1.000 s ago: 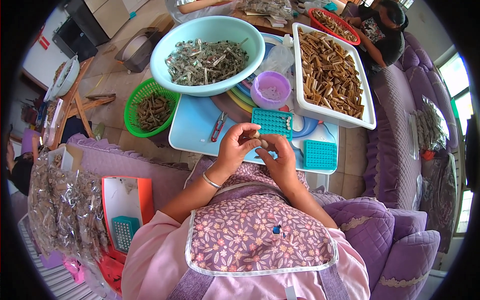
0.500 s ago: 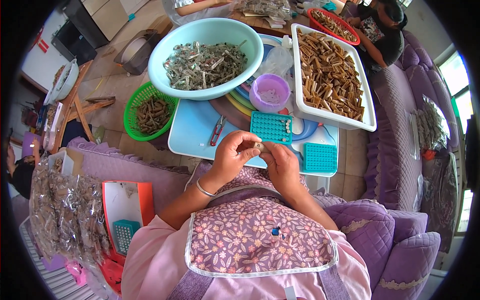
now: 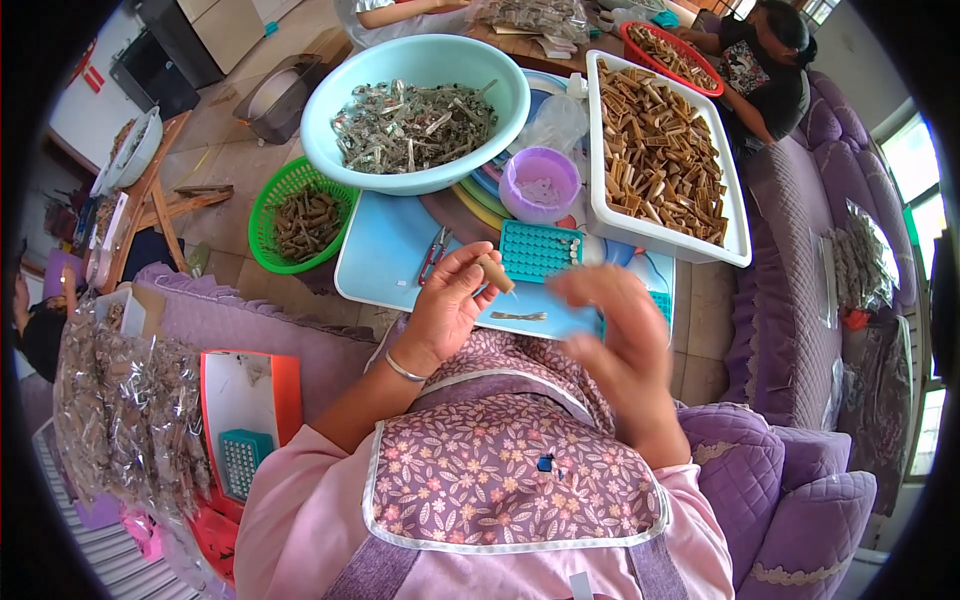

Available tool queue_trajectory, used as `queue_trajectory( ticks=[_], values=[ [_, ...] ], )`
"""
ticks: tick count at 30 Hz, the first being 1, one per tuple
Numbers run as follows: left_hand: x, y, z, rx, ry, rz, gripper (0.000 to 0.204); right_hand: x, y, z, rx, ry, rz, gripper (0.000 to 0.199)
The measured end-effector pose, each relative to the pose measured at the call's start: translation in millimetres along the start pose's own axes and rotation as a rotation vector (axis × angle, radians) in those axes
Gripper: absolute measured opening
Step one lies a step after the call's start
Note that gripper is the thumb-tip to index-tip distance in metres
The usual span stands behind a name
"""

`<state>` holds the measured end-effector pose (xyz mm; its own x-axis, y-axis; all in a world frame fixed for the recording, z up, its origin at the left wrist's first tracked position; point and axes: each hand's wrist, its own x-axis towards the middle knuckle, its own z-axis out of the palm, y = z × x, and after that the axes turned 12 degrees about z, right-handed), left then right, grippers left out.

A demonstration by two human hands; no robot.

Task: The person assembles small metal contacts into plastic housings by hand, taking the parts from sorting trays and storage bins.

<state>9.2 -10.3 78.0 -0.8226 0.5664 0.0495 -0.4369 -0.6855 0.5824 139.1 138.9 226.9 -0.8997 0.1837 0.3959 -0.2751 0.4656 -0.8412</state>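
My left hand, with a bangle at its wrist, pinches a short brown tube between thumb and fingers. The tube is tilted, and a small pale tip shows at its lower end. Apart from it, to the right, my right hand is blurred by motion, thumb and fingers apart, with nothing visible in it. On the blue table just beyond my lap lies a thin, twisted greyish strip. Behind the tube is a teal tray of small cells, with a few whitish pieces along its right side. My right hand partly covers a second teal tray.
Red-handled pliers lie left of the trays. Around them stand a purple bowl, a light-blue basin of clear-wrapped pieces, a green basket and a white bin of brown pieces. Another person sits at the far right.
My hands have come apart: the left keeps the tube and tilts it, while the right has swung away to the right and nearer me. The greyish strip now shows on the table.
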Motion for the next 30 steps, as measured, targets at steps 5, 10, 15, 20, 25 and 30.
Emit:
queue_trajectory(
  ticks=[5, 10, 15, 20, 25, 30],
  values=[
    [-1.5, 7.8, 1.4, -0.122, -0.014, -0.051, 0.024, 1.2, -53.3, -8.2, 0.808, -0.530, -0.392, 0.010],
    [-2.0, 1.9, 1.7, -0.188, -0.081, -0.109, 0.022, -1.5, -67.1, 14.9, 1.116, -0.353, -0.347, 0.013],
    [-5.4, 5.4, 3.9, -0.186, -0.121, -0.134, 0.022, -5.6, -34.8, 7.8, 0.874, -0.319, -0.202, 0.010],
    [-3.5, 6.8, 15.0, -0.145, -0.185, -0.182, 0.032, -2.0, 65.7, 27.6, 0.274, 0.049, 0.190, 0.011],
    [-8.2, 11.5, 24.2, -0.014, -0.125, -0.183, 0.032, -5.2, 81.0, 43.0, 0.194, 0.122, 0.387, 0.015],
    [-3.7, 7.5, 14.2, -0.043, -0.160, -0.156, 0.027, 2.6, 76.0, 36.1, -0.113, 0.066, 0.230, 0.023]
  ],
)
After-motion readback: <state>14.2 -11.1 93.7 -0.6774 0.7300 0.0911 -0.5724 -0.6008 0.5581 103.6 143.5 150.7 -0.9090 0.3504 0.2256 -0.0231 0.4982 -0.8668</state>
